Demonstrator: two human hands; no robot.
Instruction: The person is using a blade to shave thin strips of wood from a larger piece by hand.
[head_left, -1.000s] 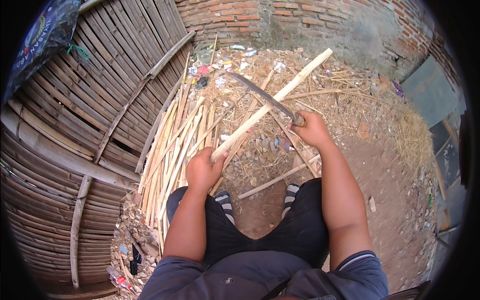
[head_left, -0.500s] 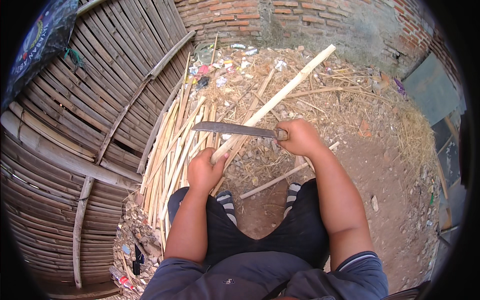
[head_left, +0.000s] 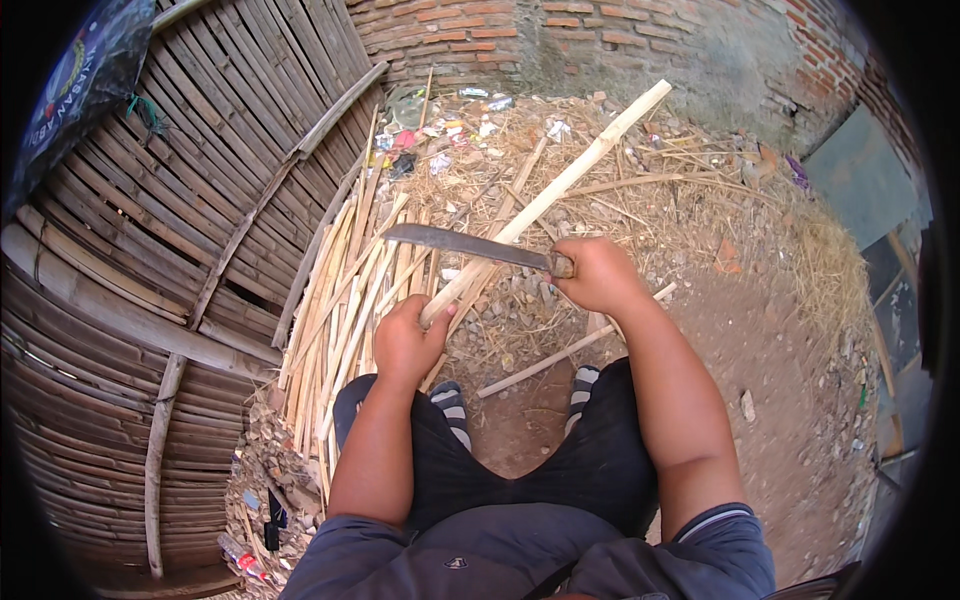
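My left hand [head_left: 408,338] is closed around the near end of a long pale strip of split bamboo [head_left: 585,160], which slants away up to the right. In my right hand [head_left: 598,275] is the wooden handle of a machete [head_left: 470,246]. The dark blade points left and lies across the strip, a little beyond my left hand; whether its edge presses into the strip I cannot tell. A bundle of pale bamboo strips [head_left: 345,310] lies on the ground left of my left hand.
A bamboo slat wall [head_left: 200,170] stands along the left and a brick wall [head_left: 480,35] at the back. Straw and litter [head_left: 440,150] cover the ground ahead. A loose stick [head_left: 540,365] lies between my feet, and grey sheets [head_left: 865,175] lean at the right.
The blade has tilted, its tip slightly higher and its handle side slightly lower. The far end of the strip has risen a little. My left hand has barely moved.
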